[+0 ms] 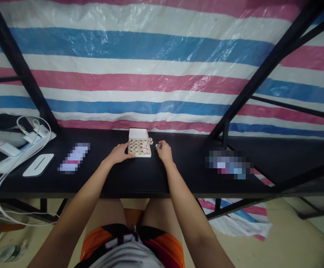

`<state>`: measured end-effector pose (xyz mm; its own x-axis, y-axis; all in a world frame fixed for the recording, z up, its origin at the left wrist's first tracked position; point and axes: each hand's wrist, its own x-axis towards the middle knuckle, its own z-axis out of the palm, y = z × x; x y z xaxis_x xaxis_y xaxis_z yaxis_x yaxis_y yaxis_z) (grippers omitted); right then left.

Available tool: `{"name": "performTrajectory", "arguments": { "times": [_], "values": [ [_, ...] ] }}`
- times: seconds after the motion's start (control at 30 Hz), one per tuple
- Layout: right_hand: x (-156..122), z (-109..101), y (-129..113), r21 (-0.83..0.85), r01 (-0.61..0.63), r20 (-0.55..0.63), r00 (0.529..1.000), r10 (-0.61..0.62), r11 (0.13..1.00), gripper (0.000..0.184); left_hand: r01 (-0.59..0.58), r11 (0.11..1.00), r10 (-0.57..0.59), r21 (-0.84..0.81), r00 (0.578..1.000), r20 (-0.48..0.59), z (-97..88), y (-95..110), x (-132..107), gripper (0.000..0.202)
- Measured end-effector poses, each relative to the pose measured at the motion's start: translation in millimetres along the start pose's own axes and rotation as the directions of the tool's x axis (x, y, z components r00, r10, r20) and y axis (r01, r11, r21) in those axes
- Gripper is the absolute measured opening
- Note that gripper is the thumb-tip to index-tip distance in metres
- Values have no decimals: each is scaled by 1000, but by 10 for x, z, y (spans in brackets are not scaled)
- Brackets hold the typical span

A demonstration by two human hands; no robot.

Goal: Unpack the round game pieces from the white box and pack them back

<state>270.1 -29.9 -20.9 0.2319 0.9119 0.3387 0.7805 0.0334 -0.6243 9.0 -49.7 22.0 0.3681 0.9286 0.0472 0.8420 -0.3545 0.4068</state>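
Note:
A small white box (pixel 143 155) sits on the black desk with its lid (pixel 138 134) tipped up at the back. Rows of round chess pieces (pixel 135 147) marked with dark characters fill much of it. My left hand (pixel 120 153) grips the box's left side, thumb along the front corner and fingers on the left edge. To the right of the box, my right hand (pixel 164 152) is closed in a pinch on one round chess piece (pixel 158 145), low over the desk. Between the box and that hand, loose pieces (pixel 151 141) lie by the box's back right corner.
White cables and a power strip (pixel 16 152) crowd the desk's left end, beside a flat white device (pixel 38 165). A blurred-out phone-like object (pixel 74 158) lies nearby; another blurred object (pixel 229 163) is at right. Black metal posts (pixel 251 87) frame the desk before a striped plastic sheet (pixel 139 44).

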Motion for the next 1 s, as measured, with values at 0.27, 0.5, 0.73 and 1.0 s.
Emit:
{"name": "performTrajectory", "arguments": {
  "times": [0.27,0.5,0.73,1.0],
  "values": [
    [-19,-3,-14,-91,41,34,999,-39,995,24,-13,1000,13,-1,1000,-10,43,-60,20,95],
    [-28,-13,-48,-137,122,147,984,-102,983,42,-5,1000,5,-1,1000,-7,21,-30,5,93],
    [-24,-39,-127,-251,149,233,968,-89,956,48,1,1000,-1,3,1000,-7,4,1,-6,96],
    [10,-5,-152,-272,203,284,951,-123,941,50,3,1000,-3,24,1000,-9,29,-29,15,94]
  ]
}}
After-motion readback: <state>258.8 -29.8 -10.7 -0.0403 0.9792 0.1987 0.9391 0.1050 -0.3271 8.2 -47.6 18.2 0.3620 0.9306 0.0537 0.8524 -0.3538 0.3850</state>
